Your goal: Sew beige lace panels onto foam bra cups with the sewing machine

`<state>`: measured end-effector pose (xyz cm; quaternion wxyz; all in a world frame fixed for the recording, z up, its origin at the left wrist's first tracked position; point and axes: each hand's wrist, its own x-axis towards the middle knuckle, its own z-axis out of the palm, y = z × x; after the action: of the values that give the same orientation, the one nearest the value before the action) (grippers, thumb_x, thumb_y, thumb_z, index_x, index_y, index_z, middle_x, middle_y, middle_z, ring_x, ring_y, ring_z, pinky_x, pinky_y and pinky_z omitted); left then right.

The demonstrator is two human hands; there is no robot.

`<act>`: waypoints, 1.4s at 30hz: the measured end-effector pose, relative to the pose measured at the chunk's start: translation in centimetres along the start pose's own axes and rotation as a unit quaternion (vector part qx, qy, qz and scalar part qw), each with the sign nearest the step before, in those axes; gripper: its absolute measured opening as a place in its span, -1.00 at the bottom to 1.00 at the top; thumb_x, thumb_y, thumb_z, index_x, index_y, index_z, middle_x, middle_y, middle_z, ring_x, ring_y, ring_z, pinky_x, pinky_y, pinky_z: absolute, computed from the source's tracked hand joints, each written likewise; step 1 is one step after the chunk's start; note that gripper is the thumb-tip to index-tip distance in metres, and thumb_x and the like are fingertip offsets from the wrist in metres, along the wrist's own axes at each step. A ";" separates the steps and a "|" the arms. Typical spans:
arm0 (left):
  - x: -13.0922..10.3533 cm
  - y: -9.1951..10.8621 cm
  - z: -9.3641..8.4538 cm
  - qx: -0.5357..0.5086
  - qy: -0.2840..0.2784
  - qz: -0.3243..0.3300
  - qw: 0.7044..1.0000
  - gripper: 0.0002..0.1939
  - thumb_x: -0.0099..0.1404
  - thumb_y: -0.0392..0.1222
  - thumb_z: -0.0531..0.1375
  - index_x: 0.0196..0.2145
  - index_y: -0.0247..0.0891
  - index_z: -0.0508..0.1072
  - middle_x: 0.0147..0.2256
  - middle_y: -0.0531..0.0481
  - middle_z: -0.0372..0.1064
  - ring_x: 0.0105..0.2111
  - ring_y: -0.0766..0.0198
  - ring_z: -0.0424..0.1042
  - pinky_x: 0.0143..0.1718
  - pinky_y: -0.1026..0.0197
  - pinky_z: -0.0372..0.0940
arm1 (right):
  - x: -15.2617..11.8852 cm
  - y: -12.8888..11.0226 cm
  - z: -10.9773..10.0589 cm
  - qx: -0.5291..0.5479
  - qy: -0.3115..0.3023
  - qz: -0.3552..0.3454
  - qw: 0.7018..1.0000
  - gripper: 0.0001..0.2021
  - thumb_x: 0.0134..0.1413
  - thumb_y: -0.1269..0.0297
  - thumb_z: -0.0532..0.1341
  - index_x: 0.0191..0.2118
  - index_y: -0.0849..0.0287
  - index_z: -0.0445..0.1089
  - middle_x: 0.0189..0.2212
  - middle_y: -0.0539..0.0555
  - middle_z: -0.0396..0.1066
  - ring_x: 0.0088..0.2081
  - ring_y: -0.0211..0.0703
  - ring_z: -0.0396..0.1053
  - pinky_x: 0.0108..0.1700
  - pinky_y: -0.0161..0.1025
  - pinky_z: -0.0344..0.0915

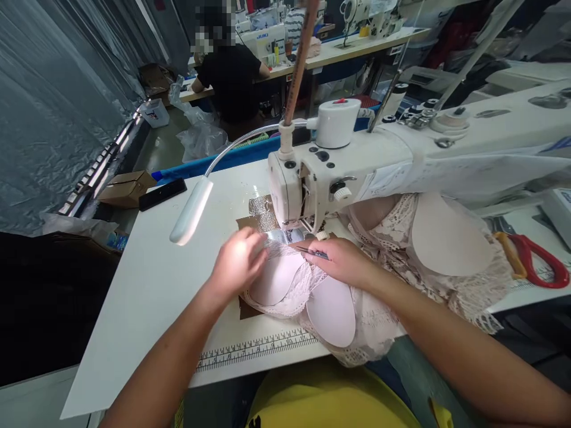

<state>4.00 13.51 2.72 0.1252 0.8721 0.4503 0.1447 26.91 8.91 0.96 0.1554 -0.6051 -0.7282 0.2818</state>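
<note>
A pale pink lace bra [331, 309] with smooth cups lies on the white table, its upper edge beside the needle area of a white sewing machine [289, 190]. My left hand [238, 261] is at the upper left edge of the left cup, fingers curled; what they pinch is too small to make out. Between the fingers of my right hand [339, 258] is a pair of small metal tweezers [313, 253], pointing left over the lace, just below the presser foot.
More lace bras [450, 238] are piled at the right, near red-handled scissors [542, 261]. A lamp [193, 211] and a black phone [163, 194] are at the left. A person [232, 77] sits at another table behind.
</note>
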 end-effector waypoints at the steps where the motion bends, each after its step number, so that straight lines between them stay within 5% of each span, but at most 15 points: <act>1: -0.4 0.8 0.6 0.002 -0.014 0.018 1.000 -0.69 0.30 -0.15 0.06 -0.07 -0.28 0.43 -0.09 -0.16 0.38 -0.13 0.09 0.39 -0.12 0.09 0.34 | 0.1 0.2 0.2 -0.008 0.013 0.006 1.000 -0.74 0.12 0.17 0.10 -0.50 0.18 0.34 -0.51 0.01 0.39 -0.47 -0.23 0.24 -0.45 -0.32 0.00; 4: -1.3 2.2 2.5 0.041 -0.054 0.064 0.996 -0.65 0.30 -0.14 0.07 -0.01 -0.31 0.40 0.02 -0.22 0.33 -0.02 -0.01 0.34 -0.04 -0.02 0.33 | 0.3 0.7 1.0 -0.042 0.039 -0.013 0.998 -0.72 0.09 0.17 0.13 -0.56 0.18 0.30 -0.55 0.02 0.34 -0.50 -0.25 0.20 -0.47 -0.32 -0.02; 7: -1.1 1.8 3.4 0.068 -0.069 0.089 0.991 -0.63 0.28 -0.22 0.07 0.03 -0.35 0.37 0.08 -0.28 0.28 0.07 -0.06 0.26 0.05 -0.12 0.26 | 0.4 0.7 1.4 -0.068 0.046 -0.061 0.995 -0.85 0.08 0.31 0.09 -0.39 0.18 0.39 -0.47 0.02 0.37 -0.46 -0.24 0.23 -0.43 -0.32 0.01; 12: 0.5 0.2 3.0 0.048 -0.080 0.134 0.987 -0.56 0.22 -0.30 0.07 0.07 -0.37 0.34 0.10 -0.29 0.25 0.11 -0.04 0.22 0.11 -0.11 0.21 | 0.2 -0.2 1.2 -0.146 -0.002 -0.107 0.983 -0.66 0.00 0.45 0.08 -0.07 0.16 0.37 -0.28 0.06 0.42 -0.33 -0.18 0.32 -0.39 -0.29 0.04; 23: 2.3 -0.8 3.3 0.087 -0.125 0.176 0.973 -0.43 0.16 -0.25 0.07 0.14 -0.46 0.27 0.02 -0.34 0.33 0.08 -0.15 0.22 0.10 -0.22 0.13 | 0.3 -0.4 1.7 -0.186 -0.008 -0.071 0.980 -0.59 -0.02 0.47 0.09 0.00 0.18 0.36 -0.26 0.09 0.44 -0.31 -0.12 0.36 -0.40 -0.22 0.06; 33: 2.6 -1.8 3.6 0.102 -0.122 0.192 0.968 -0.42 0.19 -0.24 0.04 0.17 -0.45 0.24 -0.04 -0.31 0.37 0.04 -0.13 0.26 0.08 -0.18 0.12 | 0.3 -0.4 1.9 -0.186 0.002 -0.067 0.980 -0.53 -0.03 0.48 0.10 0.07 0.19 0.34 -0.27 0.11 0.46 -0.32 -0.10 0.36 -0.42 -0.22 0.04; 42: 2.1 -2.2 3.6 0.074 -0.063 0.235 0.967 -0.60 0.25 -0.27 0.04 0.03 -0.33 0.37 0.02 -0.25 0.34 0.06 -0.06 0.25 0.06 -0.11 0.16 | 0.2 0.3 2.5 -0.183 0.014 -0.097 0.978 -0.48 -0.05 0.50 0.09 0.11 0.18 0.32 -0.17 0.10 0.47 -0.32 -0.14 0.35 -0.38 -0.23 0.09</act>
<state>4.83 16.14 -1.06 0.0507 0.9676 0.2336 0.0814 25.67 8.55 -1.16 0.0789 -0.5537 -0.8204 0.1187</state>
